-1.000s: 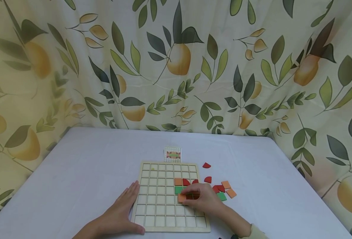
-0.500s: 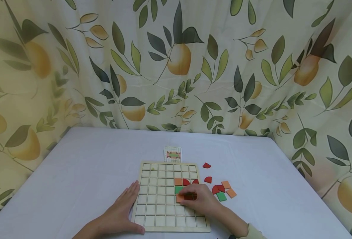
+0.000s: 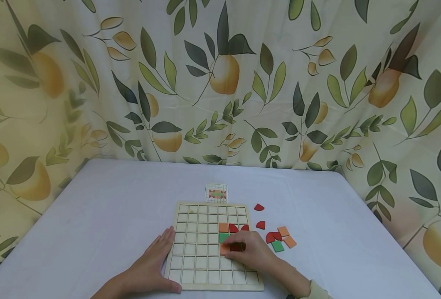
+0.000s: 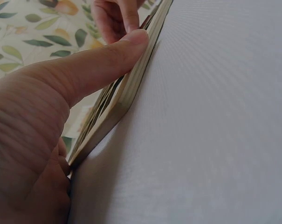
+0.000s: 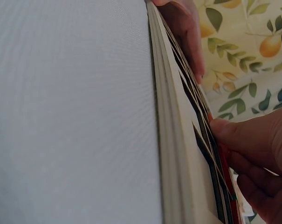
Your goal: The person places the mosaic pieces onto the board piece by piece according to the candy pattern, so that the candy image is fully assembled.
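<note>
A wooden grid board point(image 3: 190, 262) lies on the table in the head view. My right hand point(image 3: 252, 251) pinches an orange square tile point(image 3: 223, 250) between thumb and fingers, at a cell just below a green square tile point(image 3: 224, 237). Above the green one sits another orange tile point(image 3: 223, 227), with red quarter-round pieces point(image 3: 233, 228) to its right. Red pieces also show partly beneath my right hand. Along the board's left side rests my left hand point(image 3: 151, 263), fingers straight, thumb at the front corner. In the left wrist view its thumb point(image 4: 108, 60) lies over the board's edge.
A small pattern card point(image 3: 216, 193) lies behind the board. Right of the board are loose pieces: several red quarter-rounds point(image 3: 260, 225), two orange squares point(image 3: 289, 241) and a green square point(image 3: 278, 246). A patterned curtain point(image 3: 220, 104) hangs behind the white table.
My right hand has shifted slightly left, bringing the orange tile into line with the column under the green tile. The left hand has stayed in place.
</note>
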### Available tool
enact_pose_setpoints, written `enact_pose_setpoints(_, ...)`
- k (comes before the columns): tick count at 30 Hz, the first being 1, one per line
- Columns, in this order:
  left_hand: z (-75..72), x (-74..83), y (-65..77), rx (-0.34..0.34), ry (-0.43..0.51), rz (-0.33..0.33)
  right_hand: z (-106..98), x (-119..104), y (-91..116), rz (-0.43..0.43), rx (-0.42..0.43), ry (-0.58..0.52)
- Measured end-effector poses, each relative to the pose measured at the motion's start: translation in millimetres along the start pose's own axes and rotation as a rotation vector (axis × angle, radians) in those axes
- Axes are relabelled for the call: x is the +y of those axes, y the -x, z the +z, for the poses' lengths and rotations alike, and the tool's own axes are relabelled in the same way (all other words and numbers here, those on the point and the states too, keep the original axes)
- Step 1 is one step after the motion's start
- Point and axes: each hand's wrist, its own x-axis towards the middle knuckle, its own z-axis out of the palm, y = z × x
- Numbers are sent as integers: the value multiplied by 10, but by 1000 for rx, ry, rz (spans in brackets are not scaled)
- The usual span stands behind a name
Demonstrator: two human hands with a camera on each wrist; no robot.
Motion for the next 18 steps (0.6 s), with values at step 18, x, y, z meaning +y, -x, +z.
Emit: enact_pose_setpoints(18,1,14,-3,-17,12,-36,-200,87,72,45,26,84)
